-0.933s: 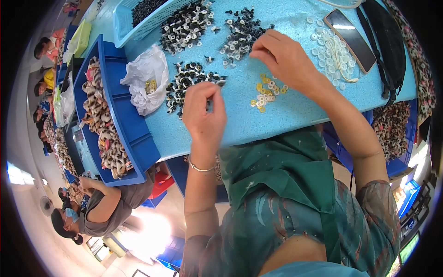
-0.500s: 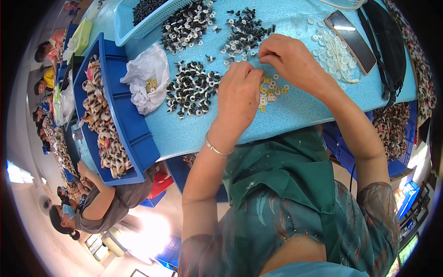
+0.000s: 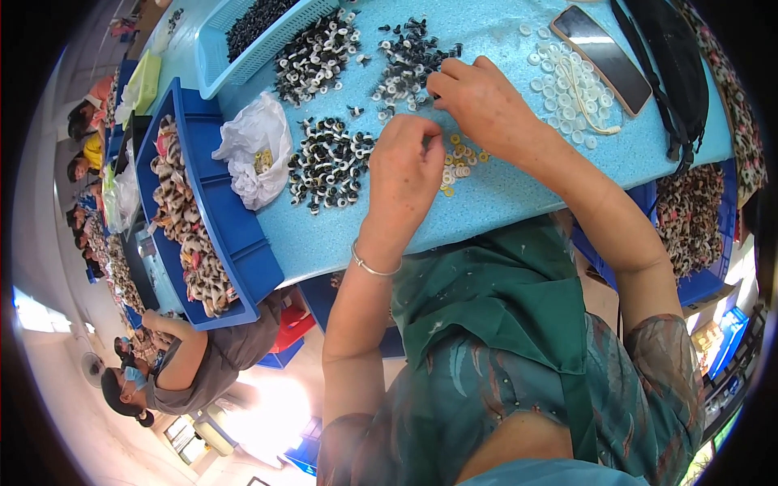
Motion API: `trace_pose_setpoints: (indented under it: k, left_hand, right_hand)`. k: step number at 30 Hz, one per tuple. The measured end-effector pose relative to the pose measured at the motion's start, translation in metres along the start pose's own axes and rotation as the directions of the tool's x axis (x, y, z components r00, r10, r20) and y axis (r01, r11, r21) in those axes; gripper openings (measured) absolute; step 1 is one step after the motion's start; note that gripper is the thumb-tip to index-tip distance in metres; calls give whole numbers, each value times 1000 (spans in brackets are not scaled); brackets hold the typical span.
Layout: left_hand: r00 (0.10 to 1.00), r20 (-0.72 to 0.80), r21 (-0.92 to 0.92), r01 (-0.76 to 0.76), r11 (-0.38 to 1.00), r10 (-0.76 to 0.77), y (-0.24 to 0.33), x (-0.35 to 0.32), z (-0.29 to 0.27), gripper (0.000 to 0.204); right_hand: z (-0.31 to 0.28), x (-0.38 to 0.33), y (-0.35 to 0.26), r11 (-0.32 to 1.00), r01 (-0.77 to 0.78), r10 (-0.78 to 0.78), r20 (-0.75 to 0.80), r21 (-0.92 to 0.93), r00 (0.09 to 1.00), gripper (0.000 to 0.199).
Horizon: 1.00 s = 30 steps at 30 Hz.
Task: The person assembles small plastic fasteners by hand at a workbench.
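Both hands are over the blue speckled table [image 3: 324,235]. My left hand [image 3: 408,166], with a bangle at the wrist, is closed with its fingers curled under; what they hold, if anything, is hidden. Just to its right lie small yellow and white rings [image 3: 461,172]. My right hand [image 3: 490,105] is pinched at the near edge of a pile of black pegs with pale washers [image 3: 405,69]. A small dark bit shows at its fingertips, too small to name. Left of my left hand is a pile of black-and-white pegs with yellowish rings [image 3: 331,166].
Farther back are another peg pile [image 3: 316,61] and a light-blue basket [image 3: 212,69]. At left are a white plastic bag [image 3: 235,130] and a blue crate [image 3: 231,219] of patterned plush pieces. Clear caps [image 3: 559,81], a phone [image 3: 601,58] and a black bag [image 3: 673,73] lie right. A co-worker [image 3: 219,360] works at left.
My right hand has shifted left, toward the near edge of the peg pile. My left hand sits slightly nearer me, its fingers more curled. The whole view has turned a little.
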<state>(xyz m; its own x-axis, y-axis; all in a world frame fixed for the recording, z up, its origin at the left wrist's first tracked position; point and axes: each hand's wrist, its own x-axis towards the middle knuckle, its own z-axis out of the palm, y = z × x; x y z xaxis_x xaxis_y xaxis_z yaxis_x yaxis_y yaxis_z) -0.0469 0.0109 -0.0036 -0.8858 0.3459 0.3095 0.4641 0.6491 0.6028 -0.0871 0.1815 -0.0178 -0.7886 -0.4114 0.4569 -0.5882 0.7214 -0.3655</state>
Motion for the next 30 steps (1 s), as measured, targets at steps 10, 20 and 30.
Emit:
trace_pose_setpoints:
  k: [10,20,30]
  left_hand:
    - [889,-3,-518,390,761,-457,4,-17,-6,9]
    - [875,192,-828,387,405,-444,22,-16,-11,15]
    - [875,197,-847,380,373,-443,23,-19,-9,16]
  right_hand:
    - [-43,-31,-15,529,-397,310,264,750,913,6]
    - [-47,-42,-28,494,-368,289,250,788,924,7]
    - [-44,-40,-29,529,-394,295,272,752,916,12]
